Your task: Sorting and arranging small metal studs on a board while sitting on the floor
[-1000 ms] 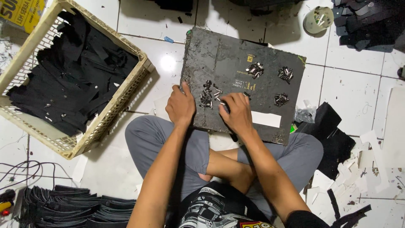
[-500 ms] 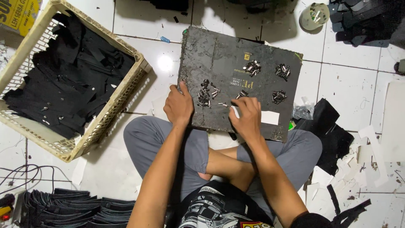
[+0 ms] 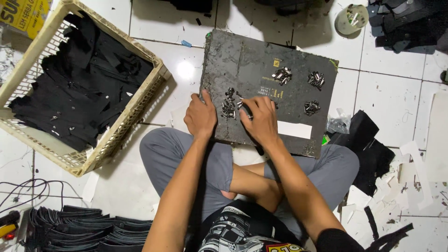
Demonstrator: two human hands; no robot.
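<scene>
The fingers of the right hand are bent and close together over a few small metal pieces; whether they pinch one I cannot tell. The left hand lies flat with open fingers on the left edge of the dark board, just beside the nearest pile. Three more piles lie toward the far right corner of the board. I judge the sorting is well advanced, with only the loose pieces left. A crate of black fabric stands on the floor at the left.
</scene>
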